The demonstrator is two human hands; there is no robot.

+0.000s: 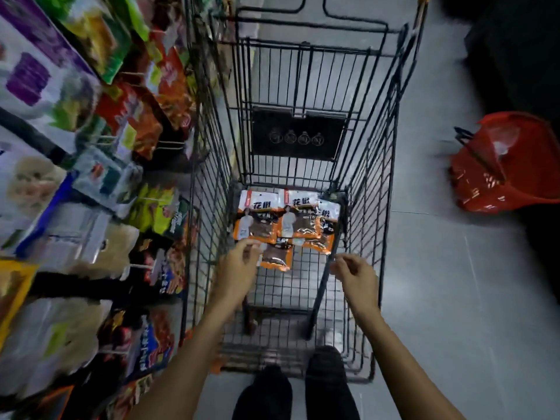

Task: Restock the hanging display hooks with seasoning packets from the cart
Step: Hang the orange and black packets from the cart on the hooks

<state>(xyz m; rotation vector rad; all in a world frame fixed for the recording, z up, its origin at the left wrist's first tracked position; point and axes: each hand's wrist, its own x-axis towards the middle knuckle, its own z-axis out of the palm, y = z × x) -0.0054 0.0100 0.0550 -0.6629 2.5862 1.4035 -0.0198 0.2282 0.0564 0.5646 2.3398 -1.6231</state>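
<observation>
Four seasoning packets (pixel 288 219), orange and white, lie flat on the wire floor of the cart (pixel 369 207), bunched toward its far end. Their long axes run roughly along the cart and away from the person, with the white header strips at the far side. A fourth, the nearest packet (pixel 277 257), sits a little closer to the person than the row of three. The left hand (pixel 239 266) reaches down into the basket, its fingers loosely curled and thumb and forefinger drawn near each other, holding nothing. Its fingertips (pixel 253 244) are just at the near edge of the leftmost packet, with the nearest packet immediately to their right; blur hides whether they touch. The right hand (pixel 357 275) hovers by the cart's right wall, likewise loosely curled and empty, and lies farther from the packets. By my reading the left hand is the better placed: a short reach forward and slightly right would meet a packet's near, short edge. The display hooks (pixel 138 266) stand on the person's left, beyond the cart's left wall, so a picked packet would travel up and leftward.
</observation>
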